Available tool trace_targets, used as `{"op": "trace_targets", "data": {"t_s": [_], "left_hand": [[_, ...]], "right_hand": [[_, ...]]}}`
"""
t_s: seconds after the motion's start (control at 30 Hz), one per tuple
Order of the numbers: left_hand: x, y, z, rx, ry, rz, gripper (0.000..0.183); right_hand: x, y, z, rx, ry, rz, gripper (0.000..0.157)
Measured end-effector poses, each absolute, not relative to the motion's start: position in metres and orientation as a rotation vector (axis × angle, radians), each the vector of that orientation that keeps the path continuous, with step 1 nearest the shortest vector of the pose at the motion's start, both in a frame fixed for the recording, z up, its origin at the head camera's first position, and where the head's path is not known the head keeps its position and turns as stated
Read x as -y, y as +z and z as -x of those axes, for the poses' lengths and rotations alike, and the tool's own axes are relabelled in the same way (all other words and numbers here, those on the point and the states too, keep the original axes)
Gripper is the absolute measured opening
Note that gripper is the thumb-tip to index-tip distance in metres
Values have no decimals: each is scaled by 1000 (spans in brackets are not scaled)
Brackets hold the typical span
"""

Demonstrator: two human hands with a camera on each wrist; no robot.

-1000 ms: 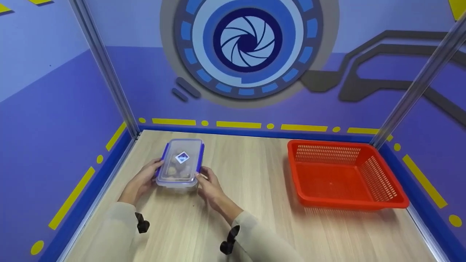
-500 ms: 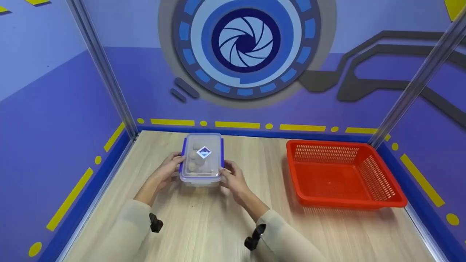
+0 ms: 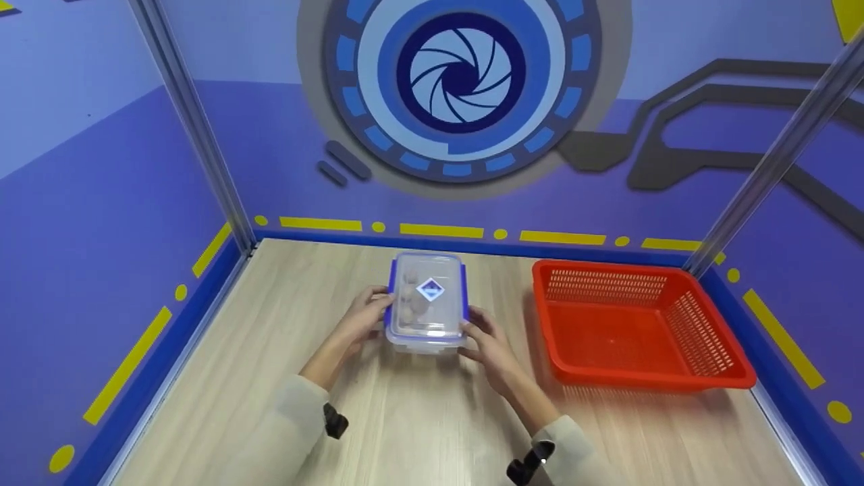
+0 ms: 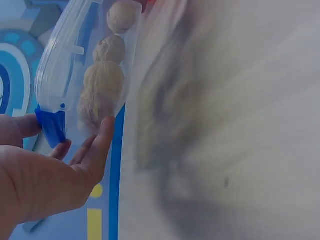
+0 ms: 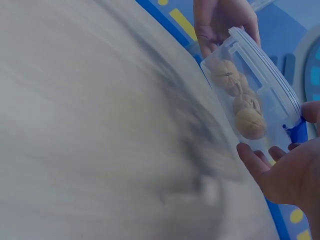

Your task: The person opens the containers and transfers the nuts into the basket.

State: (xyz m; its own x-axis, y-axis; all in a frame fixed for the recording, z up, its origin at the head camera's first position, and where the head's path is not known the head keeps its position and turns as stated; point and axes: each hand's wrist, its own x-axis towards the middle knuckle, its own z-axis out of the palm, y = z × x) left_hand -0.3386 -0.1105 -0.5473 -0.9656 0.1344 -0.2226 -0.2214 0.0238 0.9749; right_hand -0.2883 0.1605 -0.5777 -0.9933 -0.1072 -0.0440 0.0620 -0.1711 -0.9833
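Note:
A clear plastic food container (image 3: 429, 317) with blue side clips and a diamond-shaped label on its lid is held between both hands in the middle of the head view. My left hand (image 3: 361, 317) grips its left side, the thumb up by the clip and the fingers against the lower wall. On the opposite side my right hand (image 3: 491, 345) holds it the same way. Several walnuts (image 5: 248, 123) show through the wall, gathered toward the left side. In the wrist views the container hangs above the table, its lid on.
A red plastic basket (image 3: 560, 372) with slotted walls stands on the wooden table (image 3: 283, 283) to the right of the right hand. Printed blue panels (image 3: 283, 155) and metal posts (image 3: 196, 128) enclose the table at the back and sides.
Both hands have carried the container from the left toward the middle of the table, nearer the basket. The walnuts inside have shifted to its left side. The basket has stayed put.

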Motion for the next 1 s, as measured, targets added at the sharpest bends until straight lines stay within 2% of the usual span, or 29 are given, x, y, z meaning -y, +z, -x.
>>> {"op": "trace_targets", "data": {"t_s": [0.4,1.0], "left_hand": [[70,-569,336,-2056,2017,92,48],[61,-597,343,-1926,2072,153,46]], "right_hand": [[-194,-596,279,-1909,-2316,-156,63],[-199,-614,281,-1919,-2317,-135,62]]}}
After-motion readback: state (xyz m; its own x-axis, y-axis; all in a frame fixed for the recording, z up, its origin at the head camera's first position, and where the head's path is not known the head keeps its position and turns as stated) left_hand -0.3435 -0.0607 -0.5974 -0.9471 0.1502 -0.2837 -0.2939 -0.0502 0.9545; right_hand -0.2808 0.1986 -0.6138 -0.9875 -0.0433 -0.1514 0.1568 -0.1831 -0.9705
